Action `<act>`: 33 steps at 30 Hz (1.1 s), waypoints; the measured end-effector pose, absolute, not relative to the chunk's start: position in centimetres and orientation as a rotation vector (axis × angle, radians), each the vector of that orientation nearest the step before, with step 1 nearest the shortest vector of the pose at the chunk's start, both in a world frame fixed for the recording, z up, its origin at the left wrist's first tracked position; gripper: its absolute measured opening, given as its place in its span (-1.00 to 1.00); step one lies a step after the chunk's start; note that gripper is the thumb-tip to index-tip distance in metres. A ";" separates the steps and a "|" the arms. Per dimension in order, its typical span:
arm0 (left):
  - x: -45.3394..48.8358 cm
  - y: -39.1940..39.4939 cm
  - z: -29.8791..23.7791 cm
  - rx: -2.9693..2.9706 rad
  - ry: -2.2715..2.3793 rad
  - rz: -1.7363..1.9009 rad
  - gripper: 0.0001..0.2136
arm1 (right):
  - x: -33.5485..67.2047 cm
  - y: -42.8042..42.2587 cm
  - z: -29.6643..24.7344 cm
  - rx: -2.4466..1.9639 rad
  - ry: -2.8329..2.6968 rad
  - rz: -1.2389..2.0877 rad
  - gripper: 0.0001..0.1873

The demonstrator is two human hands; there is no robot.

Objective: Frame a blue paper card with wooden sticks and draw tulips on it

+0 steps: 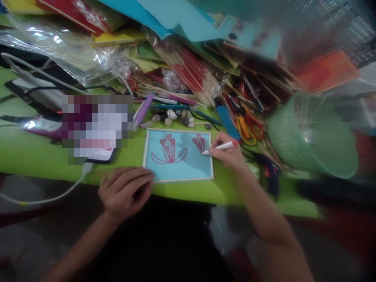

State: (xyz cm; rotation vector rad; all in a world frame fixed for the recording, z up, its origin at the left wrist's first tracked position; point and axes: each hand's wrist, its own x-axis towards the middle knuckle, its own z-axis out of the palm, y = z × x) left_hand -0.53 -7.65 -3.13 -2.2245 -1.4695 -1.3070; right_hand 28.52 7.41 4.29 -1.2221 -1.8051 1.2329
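Observation:
My right hand grips a white felt-tip marker with a red end, its tip on the right part of a light blue card. The card is edged with thin pale sticks and lies flat on the green table. Red tulip-like flowers with two long curved leaves are drawn on its left half. A smaller red flower bunch is just above the marker tip. My left hand rests at the card's lower left corner, fingers loosely bent and fingertips touching the edge; nothing is seen in it.
Behind the card lie small stones, pens and orange-handled scissors. A green translucent bowl and a glue gun are to the right. At left, a phone with a cable is partly blurred out. Sticks, wrappers and coloured paper cover the back.

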 end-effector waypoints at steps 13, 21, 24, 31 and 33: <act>-0.5 -7.6 -3.0 -2.235 -1.469 -1.328 -0.75 | 28.0 7.2 4.5 -1.246 -1.849 1.303 -0.74; -0.4 -7.7 -3.1 -2.208 -1.500 -1.329 -0.75 | 28.0 7.1 4.0 -1.236 -1.817 1.328 -0.72; -0.5 -7.7 -3.1 -2.204 -1.499 -1.323 -0.75 | 27.9 7.2 3.9 -1.245 -1.821 1.324 -0.68; -0.5 -7.7 -3.2 -2.206 -1.520 -1.313 -0.72 | 27.4 7.2 4.0 -1.266 -1.799 1.301 -0.62; -0.5 -7.8 -3.2 -2.207 -1.527 -1.326 -0.71 | 27.3 7.2 4.0 -1.288 -1.796 1.285 -0.61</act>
